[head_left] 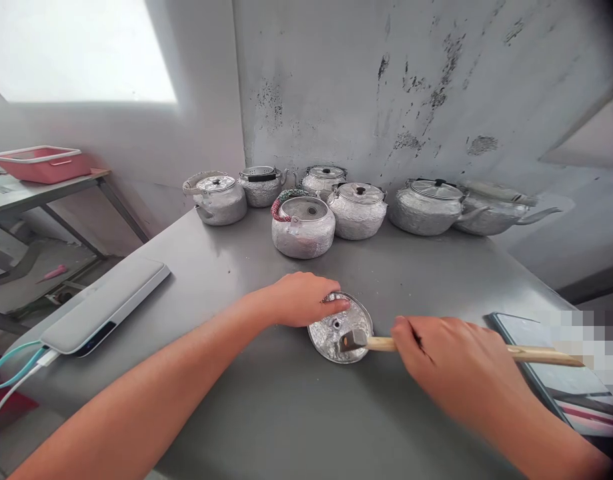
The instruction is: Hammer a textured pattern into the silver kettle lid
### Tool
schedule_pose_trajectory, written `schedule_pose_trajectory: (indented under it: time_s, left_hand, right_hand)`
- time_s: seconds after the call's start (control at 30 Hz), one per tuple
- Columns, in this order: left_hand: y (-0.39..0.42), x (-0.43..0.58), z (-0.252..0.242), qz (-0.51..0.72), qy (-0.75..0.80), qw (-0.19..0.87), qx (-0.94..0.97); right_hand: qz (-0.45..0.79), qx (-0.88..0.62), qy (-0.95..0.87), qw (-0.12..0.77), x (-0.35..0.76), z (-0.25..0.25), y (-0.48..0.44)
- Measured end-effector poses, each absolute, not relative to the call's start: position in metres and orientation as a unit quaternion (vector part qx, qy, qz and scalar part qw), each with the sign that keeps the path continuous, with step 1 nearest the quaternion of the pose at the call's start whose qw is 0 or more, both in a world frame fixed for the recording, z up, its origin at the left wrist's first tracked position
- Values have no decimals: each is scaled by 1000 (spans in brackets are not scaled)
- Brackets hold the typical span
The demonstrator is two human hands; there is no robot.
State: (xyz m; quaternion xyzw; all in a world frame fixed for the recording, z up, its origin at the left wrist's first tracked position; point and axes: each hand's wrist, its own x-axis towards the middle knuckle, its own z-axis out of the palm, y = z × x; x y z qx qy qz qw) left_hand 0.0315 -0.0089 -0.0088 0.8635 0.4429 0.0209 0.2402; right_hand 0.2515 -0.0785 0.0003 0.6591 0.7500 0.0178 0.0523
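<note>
A round, dented metal kettle lid [352, 313] with a small hole near its middle is at the centre of the grey table. My left hand [306, 300] grips its upper left edge, thumb on top and fingers mostly hidden beyond the rim. My right hand [449, 350] is wrapped round the wooden handle of a hammer [381, 344]. The hammer's dark head lies over the lower right part of the lid, at or very close to its surface. Just behind the lid stands a lidless kettle [303, 233] with a red and green wrapped handle.
More dented metal kettles, including a lidded one [359, 212] and one at left [221, 200], line the back by the stained wall. A grey power bank [111, 300] with cables lies left. A tablet-like object [531, 353] lies right. A pink basket [41, 165] sits on a side table.
</note>
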Motion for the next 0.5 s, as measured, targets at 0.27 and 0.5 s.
schedule_pose_trajectory:
  time_s: [0.27, 0.5]
  left_hand:
    - [-9, 31, -9, 25, 439, 241, 865]
    - [-9, 31, -10, 27, 437, 235, 868]
  right_hand:
    - [12, 668, 743, 39, 250, 1, -76]
    - [11, 668, 743, 35, 249, 1, -74]
